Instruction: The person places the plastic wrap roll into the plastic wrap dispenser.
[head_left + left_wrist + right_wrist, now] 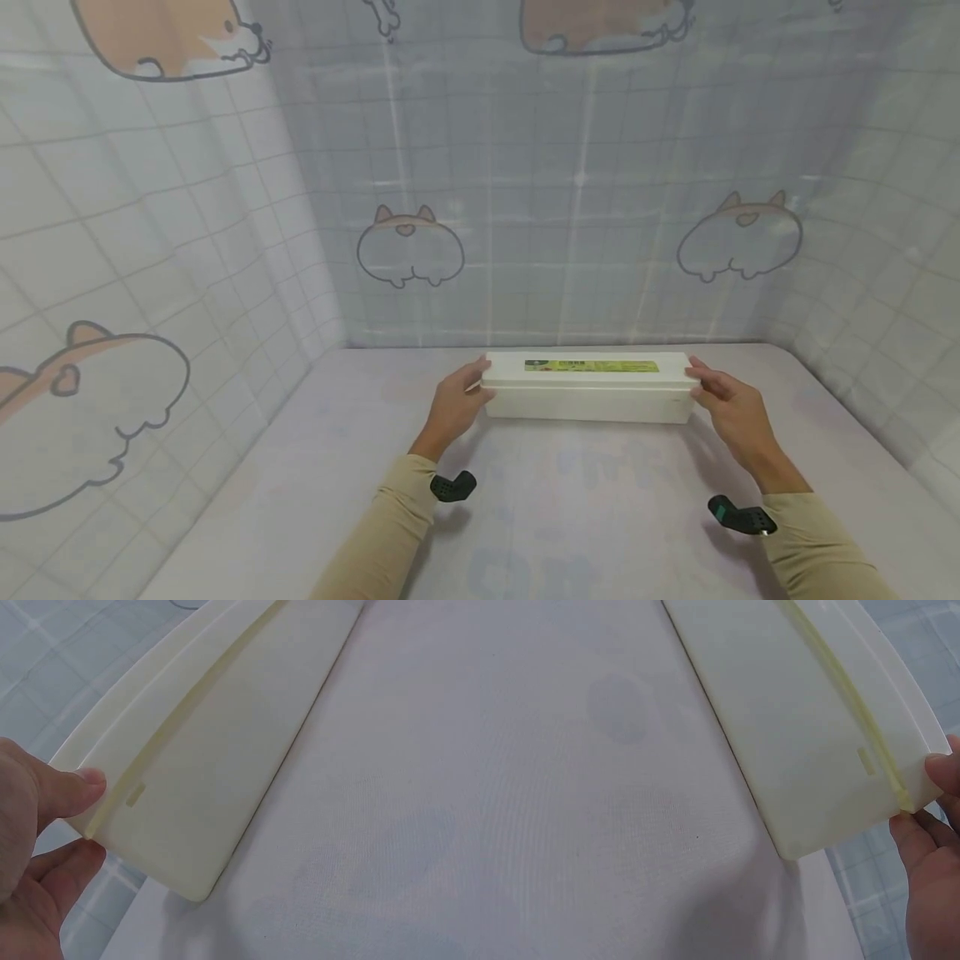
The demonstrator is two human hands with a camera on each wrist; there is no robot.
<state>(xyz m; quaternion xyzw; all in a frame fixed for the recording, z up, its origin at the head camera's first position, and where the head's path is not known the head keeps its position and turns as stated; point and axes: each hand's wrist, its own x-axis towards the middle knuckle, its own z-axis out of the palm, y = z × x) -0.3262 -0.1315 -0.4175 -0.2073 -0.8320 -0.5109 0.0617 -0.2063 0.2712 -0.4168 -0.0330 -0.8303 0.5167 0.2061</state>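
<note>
A long white box with a yellow-green label on top stands on the table, its lid on it. My left hand grips the lid's left end. In the left wrist view, that thumb presses the lid's side while the fingers reach to its lower edge. At the opposite end, my right hand holds the lid the same way. The right wrist view shows the right thumb on the lid and fingertips by the seam. A narrow seam runs between lid and body.
The box sits near the far edge of the white cloth-covered table. Behind and on both sides hangs a checked curtain with cartoon dogs. Each wrist wears a black device, the left one and the right one.
</note>
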